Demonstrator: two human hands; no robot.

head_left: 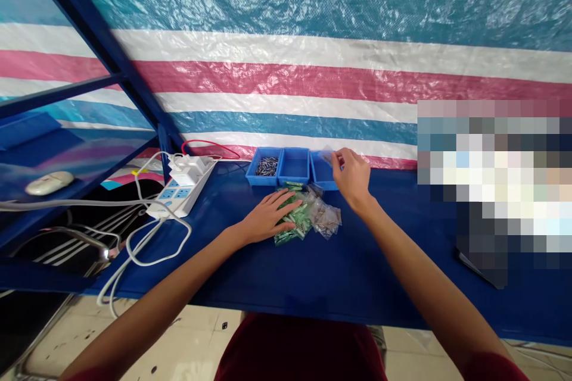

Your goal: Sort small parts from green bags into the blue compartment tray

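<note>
Head view: a small clear bag (328,152) is being pinched between the thumb and fingers of the right hand (351,175), over the right tray (322,174). Whether the tray is being touched by the bag cannot be told. Green packets (300,221) are being partly covered by the left hand (263,217), which is being held flat, fingers spread and grasping nothing that can be made out. Its fingertips are being rested on the heap; any pressure being applied cannot be judged. Clear packets (328,219) are being kept just beside the green ones, on the right, and the two heaps are being overlapped at the edge.

Behind the heaps, three blue trays are being kept in a row on the blue table (322,280). Small metal pieces (267,167) are being held in the left tray (263,181); the middle tray (295,162) is being flanked by the other two. To the left, plugs (186,169) are being carried by a white power strip (176,197), and a mouse (49,183) is being supported on a shelf (96,158). The background is being filled by a striped sheet (290,80).
</note>
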